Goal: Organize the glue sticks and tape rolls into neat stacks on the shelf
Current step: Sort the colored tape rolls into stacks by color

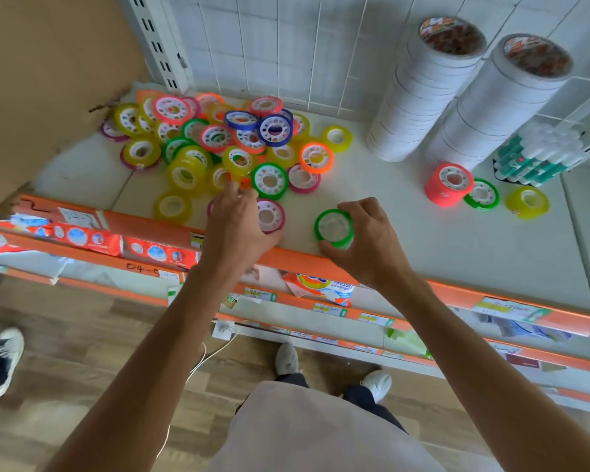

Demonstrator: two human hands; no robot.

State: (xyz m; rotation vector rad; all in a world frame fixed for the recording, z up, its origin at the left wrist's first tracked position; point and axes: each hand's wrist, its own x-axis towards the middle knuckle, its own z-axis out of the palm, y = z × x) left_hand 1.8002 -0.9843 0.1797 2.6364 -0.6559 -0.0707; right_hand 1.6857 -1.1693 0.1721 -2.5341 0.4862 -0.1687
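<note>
A loose heap of small coloured tape rolls (218,141) covers the left half of the white shelf (406,233). My right hand (368,240) grips a green tape roll (332,228) near the shelf's front edge. My left hand (235,226) holds a pink tape roll (270,216) at the heap's front. On the right stand a short stack of red rolls (448,185), a green roll (481,194) and a yellow roll (528,202). A bundle of glue sticks (535,158) lies at the far right.
Two tall stacks of white tape rolls (423,93) lean against the white grid back wall. A cardboard panel (48,80) bounds the shelf on the left. Orange price rails (157,229) edge this shelf and lower ones. Another person's shoe (4,359) is on the wooden floor.
</note>
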